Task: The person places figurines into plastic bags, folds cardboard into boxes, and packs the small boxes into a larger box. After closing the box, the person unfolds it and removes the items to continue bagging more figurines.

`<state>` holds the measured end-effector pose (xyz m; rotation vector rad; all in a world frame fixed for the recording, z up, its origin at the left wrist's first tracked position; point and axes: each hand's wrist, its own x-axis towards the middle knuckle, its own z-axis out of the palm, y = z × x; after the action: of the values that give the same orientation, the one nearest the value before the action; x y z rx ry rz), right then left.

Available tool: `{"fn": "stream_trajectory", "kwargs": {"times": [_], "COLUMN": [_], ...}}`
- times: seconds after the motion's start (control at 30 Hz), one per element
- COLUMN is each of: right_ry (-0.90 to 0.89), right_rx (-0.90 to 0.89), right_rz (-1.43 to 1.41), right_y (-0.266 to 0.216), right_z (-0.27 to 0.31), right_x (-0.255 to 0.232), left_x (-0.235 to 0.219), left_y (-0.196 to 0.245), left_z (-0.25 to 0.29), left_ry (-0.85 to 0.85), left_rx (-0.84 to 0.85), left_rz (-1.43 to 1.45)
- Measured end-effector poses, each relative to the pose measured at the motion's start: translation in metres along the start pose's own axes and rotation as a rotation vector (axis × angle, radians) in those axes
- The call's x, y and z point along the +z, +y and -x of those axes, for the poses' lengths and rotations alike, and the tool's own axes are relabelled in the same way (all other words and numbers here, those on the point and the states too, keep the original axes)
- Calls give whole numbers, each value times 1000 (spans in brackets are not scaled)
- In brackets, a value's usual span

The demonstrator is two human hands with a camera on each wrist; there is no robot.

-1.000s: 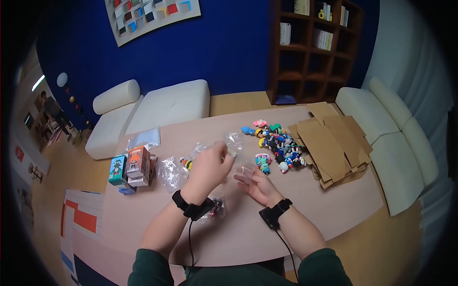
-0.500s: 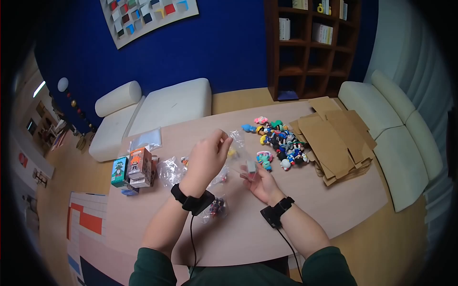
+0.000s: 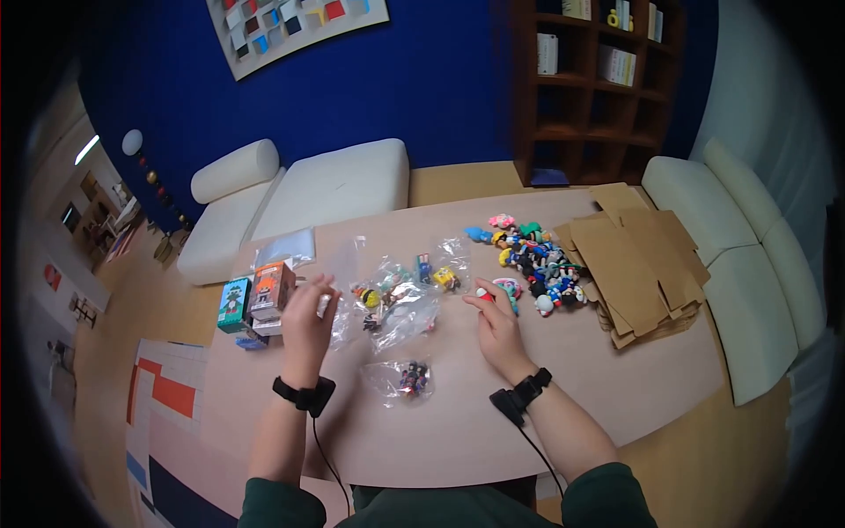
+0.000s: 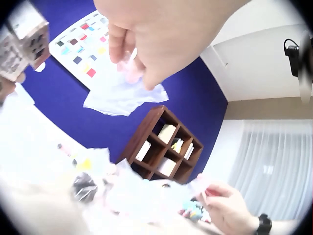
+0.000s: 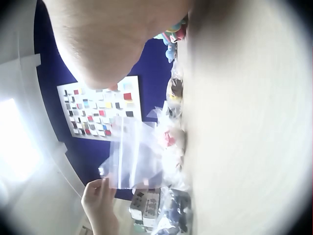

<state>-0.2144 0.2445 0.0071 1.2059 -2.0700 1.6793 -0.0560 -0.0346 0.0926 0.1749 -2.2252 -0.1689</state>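
Note:
The left hand (image 3: 308,330) is raised beside the toy boxes, thumb and fingertips pinching a clear plastic bag (image 5: 137,156). In the left wrist view that bag (image 4: 122,98) hangs from the left hand (image 4: 161,39). Across the table, the right hand (image 3: 503,339) grips a small red and white item (image 3: 483,295), mostly hidden by the fingers. Between the hands lie several clear bags with small figures, among them a yellow one (image 3: 445,278). Nearer the body rests a bag with dark figures (image 3: 414,378).
A heap of loose colourful figures (image 3: 539,275) lies right of centre, beside stacked flat cardboard (image 3: 634,264). Green (image 3: 234,304) and orange (image 3: 271,290) toy boxes stand at the left, with flat clear bags (image 3: 286,247) behind them.
The left hand has moved left and lower, away from the right hand, with a clear bag. The right hand stays right of centre, and a red and white item now shows in its fingers.

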Motion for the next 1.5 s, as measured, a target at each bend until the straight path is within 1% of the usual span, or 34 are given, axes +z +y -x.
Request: {"fn": "stream_trajectory", "kwargs": {"times": [0.03, 0.07, 0.1, 0.17, 0.27, 0.3, 0.37, 0.4, 0.43, 0.47, 0.5, 0.53, 0.57, 0.6, 0.63, 0.67, 0.7, 0.73, 0.77, 0.83, 0.87, 0.93, 0.97, 1.03, 1.07, 1.1, 1.13, 1.17, 1.2, 1.27, 1.3, 1.37, 1.43, 1.5], "right_ry": [-11, -29, -46, -101, -134, -113, -100, -111, -117, -119, -230, -341, -343, -317, -291, -295, -234, -174, -176, -76, -71, 22, 26, -23, -20, -16, -13, -11, -9, -4, -5, -7, -29, -40], "right_rx": [-3, -16, -32, -14, 46, 70, 98, 82, 66, 67, 25, -19, -22, -23, -24, -29, -20, -9, -12, 104, 106, 115, 118, 279, 280, 271, 262, 262, 275, 289, 284, 281, 290, 264], "right_rz": [-13, 71, 158, 168, 169, 136, 105, 179, 253, 255, 412, 567, 567, 527, 487, 485, 397, 311, 313, 88, 94, 86, 89, -13, -14, -110, -208, -210, -243, -275, -282, -290, -305, -331], "right_y": [0, 1, 2, 9, 9, 7, 6, 7, 8, 9, 11, 12, 12, 11, 10, 11, 13, 14, 15, 15, 15, 15, 14, 11, 16, 25, 27, 27, 28, 28, 28, 26, 21, 16], "right_z": [0, 1, 2, 5, 4, 3, 3, 3, 3, 5, 7, 9, 10, 10, 9, 9, 8, 8, 7, 7, 7, 5, 6, 6, 8, 11, 11, 12, 13, 13, 13, 13, 12, 11], "right_x": [2, 5, 5, 6, 7, 7, 7, 5, 4, 2, 1, 0, 1, 3, 5, 6, 7, 8, 9, 8, 7, 5, 4, 0, 2, 7, 10, 10, 11, 10, 10, 8, 7, 6], "left_x": [2, 4, 4, 7, 7, 6, 7, 7, 7, 6, 4, 1, -1, 0, 2, 6, 8, 9, 16, 33, 35, 38, 39, 41, 42, 40, 38, 36, 36, 38, 38, 38, 31, 17], "left_y": [-1, -7, -10, -11, -10, -11, -12, -11, -9, -6, 0, 11, 22, 33, 43, 53, 60, 64, 58, 46, 45, 44, 43, 44, 47, 48, 47, 46, 43, 33, 30, 25, 21, 24], "left_z": [16, 32, 47, 65, 74, 75, 74, 74, 73, 72, 71, 69, 66, 63, 59, 54, 49, 42, 42, 39, 35, 22, 17, 8, 4, 1, -1, -2, 0, 5, 8, 14, 18, 21], "left_ry": [-65, -169, -356, -566, -574, -574, -420, -421, -307, -191, -190, -227, -263, -287, -283, -282, -281, -300, -297, -286, -286, -195, -198, -242, -194, -196, -285, -375, -375, -404, -407, -328, -330, -403], "left_rx": [-62, -133, -292, -447, -458, -470, -352, -358, -296, -233, -234, -251, -269, -249, -252, -168, -84, -56, -57, -4, 1, -58, -54, -262, -288, -285, -379, -474, -472, -553, -551, -745, -754, -666], "left_rz": [-10, -17, -65, -118, -37, -33, -47, -44, -33, -22, -21, 86, 192, 277, 273, 303, 333, 292, 292, 234, 241, 283, 286, 343, 395, 395, 395, 394, 392, 401, 401, 751, 815, 736]}}
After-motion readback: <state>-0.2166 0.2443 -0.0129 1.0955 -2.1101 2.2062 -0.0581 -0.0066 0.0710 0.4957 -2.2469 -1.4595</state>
